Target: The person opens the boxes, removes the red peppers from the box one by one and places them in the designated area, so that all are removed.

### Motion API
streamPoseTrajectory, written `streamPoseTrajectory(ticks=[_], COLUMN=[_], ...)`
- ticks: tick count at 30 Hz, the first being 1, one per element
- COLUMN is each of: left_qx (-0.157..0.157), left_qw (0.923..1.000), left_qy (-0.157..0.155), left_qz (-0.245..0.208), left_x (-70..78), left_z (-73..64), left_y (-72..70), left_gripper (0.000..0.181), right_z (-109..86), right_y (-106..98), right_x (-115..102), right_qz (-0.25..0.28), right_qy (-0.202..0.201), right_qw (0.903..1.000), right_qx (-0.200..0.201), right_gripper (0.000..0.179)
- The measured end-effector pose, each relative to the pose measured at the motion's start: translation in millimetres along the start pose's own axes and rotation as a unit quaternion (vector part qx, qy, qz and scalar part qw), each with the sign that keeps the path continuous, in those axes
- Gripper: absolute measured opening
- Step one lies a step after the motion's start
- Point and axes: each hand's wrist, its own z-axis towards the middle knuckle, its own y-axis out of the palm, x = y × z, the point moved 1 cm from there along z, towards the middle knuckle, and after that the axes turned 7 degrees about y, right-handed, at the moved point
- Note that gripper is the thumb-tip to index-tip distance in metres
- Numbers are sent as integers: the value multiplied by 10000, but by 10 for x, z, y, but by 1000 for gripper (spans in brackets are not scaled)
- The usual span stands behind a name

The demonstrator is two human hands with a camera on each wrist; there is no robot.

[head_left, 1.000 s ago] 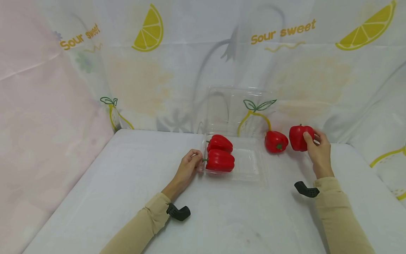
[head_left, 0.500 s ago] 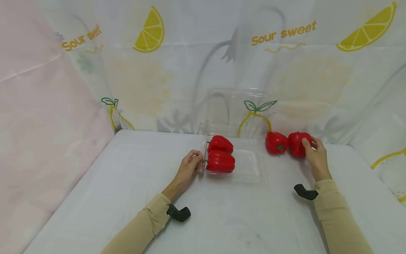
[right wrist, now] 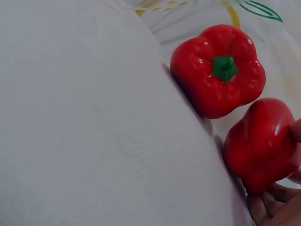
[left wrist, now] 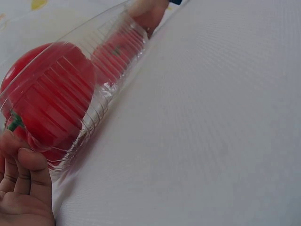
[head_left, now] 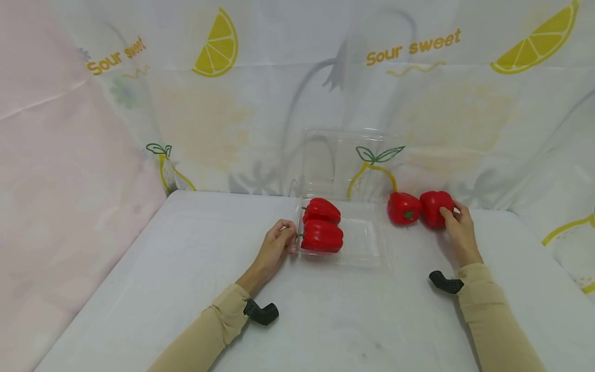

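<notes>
A clear plastic box [head_left: 364, 237] stands on the table with its lid [head_left: 325, 160] raised at the back. Inside its left half lie two red bell peppers, a rear one [head_left: 322, 211] and a front one [head_left: 322, 236], stems to the left. My left hand [head_left: 279, 240] pinches the box's left rim, fingertips near the front pepper's stem. Right of the box, a third bell pepper [head_left: 403, 209] shows its green stem toward me. Close beside it, my right hand [head_left: 460, 227] grips a fourth bell pepper [right wrist: 261, 146] from the right, thumb on its near side.
A white-covered table [head_left: 353, 320] spreads under everything. Behind it hangs a white cloth [head_left: 269, 113] printed with lemons and lettering, and a pink cloth [head_left: 69, 181] closes off the left side. A black wrist device [head_left: 446, 282] sits at the right cuff, another black device [head_left: 262, 312] at the left.
My right hand has lowered the bell pepper to the table and brought it left, beside the other loose pepper; its stem has turned out of sight. The left hand stays at the box.
</notes>
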Motion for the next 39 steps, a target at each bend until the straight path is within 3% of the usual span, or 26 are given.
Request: streamPoseTrajectory(ticks=[5,13,39], left_qx=[-25,-28,-161], left_qw=[10000,10000,9996], left_qy=[7,-11,12], left_qz=[33,44,222], left_x=[-5,-16,0], left_z=[-6,-10,13], left_y=[-7,-24,-8], left_gripper=[8,8,7], right_z=[-7,-18,-61], right_y=[2,26,54], right_x=[41,99,166], right_qz=[-5,-204,-478], right_qy=[-156,-424,-494], right_qw=[9999,9987,9963], right_qx=[-55,188,515], right_gripper=[69,62,61])
